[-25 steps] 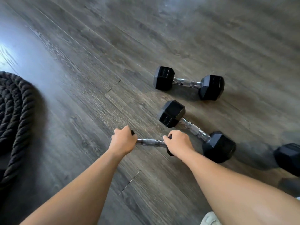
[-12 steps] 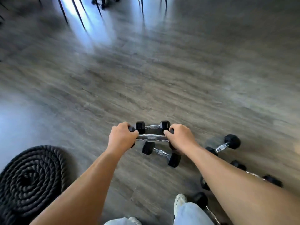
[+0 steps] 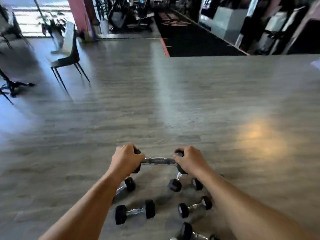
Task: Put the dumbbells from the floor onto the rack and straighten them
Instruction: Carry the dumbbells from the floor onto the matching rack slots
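Note:
I hold one black hex dumbbell [image 3: 157, 161] level in front of me, well above the floor. My left hand [image 3: 126, 159] grips its left head and my right hand [image 3: 189, 159] grips its right head, so only the chrome handle shows between them. Below my arms several more black dumbbells lie on the grey wood floor: one [image 3: 135, 212] straight under the handle, a smaller one [image 3: 194, 206] to its right, one [image 3: 129, 185] partly under my left forearm, another [image 3: 174, 184] under my right wrist. No rack is in view.
A dark chair [image 3: 68, 56] stands at the far left, with a black tripod stand [image 3: 12, 85] beyond it at the left edge. A black mat [image 3: 190, 42] and gym machines fill the back. Open wood floor [image 3: 173, 101] stretches ahead.
I have risen with the dumbbell in both hands and my view has swung up from the floor to the room. The rope coil has left the frame.

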A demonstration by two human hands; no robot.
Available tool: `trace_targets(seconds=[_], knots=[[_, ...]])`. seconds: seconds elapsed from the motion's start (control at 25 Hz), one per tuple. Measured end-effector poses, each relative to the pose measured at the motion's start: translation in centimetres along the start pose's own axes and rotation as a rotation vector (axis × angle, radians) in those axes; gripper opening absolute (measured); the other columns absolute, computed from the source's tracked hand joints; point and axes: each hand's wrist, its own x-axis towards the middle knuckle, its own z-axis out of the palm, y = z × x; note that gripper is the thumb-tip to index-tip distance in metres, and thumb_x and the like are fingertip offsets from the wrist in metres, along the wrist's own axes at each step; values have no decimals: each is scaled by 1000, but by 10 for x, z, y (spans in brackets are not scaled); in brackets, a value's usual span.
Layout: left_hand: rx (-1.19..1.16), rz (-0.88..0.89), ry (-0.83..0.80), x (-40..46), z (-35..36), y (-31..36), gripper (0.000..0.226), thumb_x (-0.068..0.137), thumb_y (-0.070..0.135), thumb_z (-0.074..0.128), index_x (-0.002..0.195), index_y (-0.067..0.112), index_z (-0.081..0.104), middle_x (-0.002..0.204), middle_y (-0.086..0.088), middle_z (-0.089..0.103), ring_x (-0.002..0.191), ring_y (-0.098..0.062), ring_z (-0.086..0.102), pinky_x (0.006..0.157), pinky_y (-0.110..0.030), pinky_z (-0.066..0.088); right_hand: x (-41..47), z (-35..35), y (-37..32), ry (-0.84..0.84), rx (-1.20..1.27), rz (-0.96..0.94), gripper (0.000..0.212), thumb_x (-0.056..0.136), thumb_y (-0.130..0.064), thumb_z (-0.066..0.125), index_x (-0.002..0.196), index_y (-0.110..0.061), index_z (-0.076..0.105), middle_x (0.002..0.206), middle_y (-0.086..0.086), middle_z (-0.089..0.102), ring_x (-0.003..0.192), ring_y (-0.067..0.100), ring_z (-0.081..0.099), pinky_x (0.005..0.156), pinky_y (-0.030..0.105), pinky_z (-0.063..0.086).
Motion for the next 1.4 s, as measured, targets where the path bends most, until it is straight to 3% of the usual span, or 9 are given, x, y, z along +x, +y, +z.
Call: trace_targets(seconds=[0.24, 0.44, 0.6, 0.72, 0.84, 0.96, 1.16, 1.28, 1.4], knots=[[31, 377, -197, -44, 60, 123, 16, 71, 29, 71, 78, 15, 65, 75, -11, 68, 64, -32, 69, 45, -43, 61, -107, -101, 72, 260, 61, 234, 33, 93, -43, 67, 94, -10, 70, 87, 2, 69, 85, 21, 63, 67, 30, 41], [98, 676, -385, -122, 145, 230, 26, 70, 34, 69, 81, 12, 63, 80, -16, 69, 72, -34, 69, 60, -46, 62, -220, -171, 153, 484, 94, 481, 32, 88, -43, 68, 81, -12, 66, 75, 3, 66, 77, 21, 61, 64, 28, 42], [133, 906, -546, -219, 231, 308, 22, 80, 22, 68, 82, 1, 64, 79, -21, 68, 80, -40, 67, 66, -49, 58, -331, -217, 220, 681, 101, 709, 31, 90, -43, 68, 91, -13, 71, 79, 0, 65, 73, 17, 59, 65, 28, 39], [179, 1014, -688, -301, 289, 352, 21, 80, 21, 68, 80, 1, 63, 79, -20, 67, 70, -36, 68, 54, -47, 60, -415, -240, 270, 782, 124, 850, 29, 93, -42, 66, 88, -13, 68, 73, -4, 62, 65, 12, 59, 55, 21, 37], [183, 1080, -829, -370, 338, 381, 22, 78, 19, 67, 74, -2, 65, 62, -22, 70, 48, -29, 64, 41, -49, 57, -485, -255, 308, 872, 139, 960, 27, 92, -40, 67, 90, -14, 69, 83, 2, 67, 79, 20, 63, 65, 30, 43], [222, 1186, -927, -439, 387, 402, 22, 79, 19, 66, 70, -1, 66, 55, -17, 69, 42, -28, 62, 38, -47, 56, -554, -263, 338, 959, 170, 1107, 25, 91, -37, 68, 90, -12, 70, 85, 4, 69, 81, 20, 65, 74, 33, 50], [262, 1255, -1102, -535, 460, 410, 20, 84, 22, 66, 87, 2, 61, 74, -16, 72, 70, -34, 71, 62, -49, 61, -642, -253, 373, 1069, 198, 1302, 23, 91, -38, 70, 94, -15, 68, 86, -1, 65, 79, 13, 61, 66, 27, 44], [320, 1275, -1230, -579, 512, 403, 13, 88, 14, 62, 77, 9, 59, 78, -18, 71, 72, -30, 68, 68, -47, 57, -683, -243, 397, 1096, 217, 1441, 21, 92, -38, 69, 100, -19, 65, 89, -5, 60, 79, 9, 57, 60, 22, 38], [430, 1382, -1305, -615, 568, 394, 19, 94, 20, 59, 102, 3, 64, 102, -19, 69, 95, -33, 67, 74, -39, 48, -712, -230, 421, 1103, 260, 1574, 25, 92, -40, 70, 105, -21, 62, 90, -6, 59, 77, 5, 54, 58, 19, 37]])
